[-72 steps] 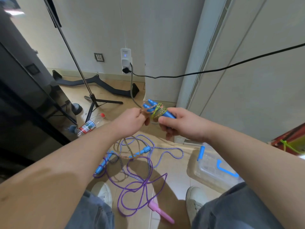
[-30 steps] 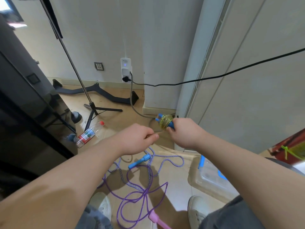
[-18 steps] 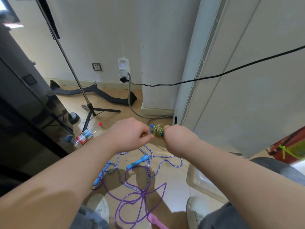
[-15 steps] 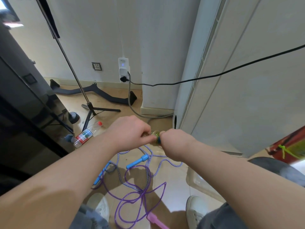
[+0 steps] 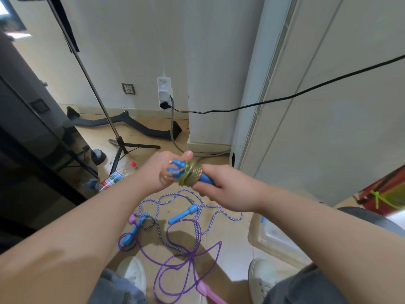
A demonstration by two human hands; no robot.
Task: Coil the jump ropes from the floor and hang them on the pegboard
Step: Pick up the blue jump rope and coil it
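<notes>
Green-gold jump rope (image 5: pixel 190 175), wound round its blue handles, is held in both my hands above the floor (image 5: pixel 232 236).

My right hand (image 5: pixel 228 191) grasps the lower end of the handles with its fingers curled under. My left hand (image 5: pixel 161 170), blurred, closes round the handle tips with the thumb up. The bundle hangs in the air, touching nothing else. Below it, mid-floor in front of my shoes (image 5: pixel 134 275), a striped rope (image 5: pixel 175 245) with blue handles and a purple rope (image 5: pixel 167 265) with pink handles lie tangled across each other. A clear bin (image 5: pixel 274 240) sits at the floor's right edge, near my right shoe. A bottle (image 5: pixel 118 175) and a tripod stand (image 5: pixel 119 142) stand toward the far-left corner, with bare floor between them and the ropes.
</notes>
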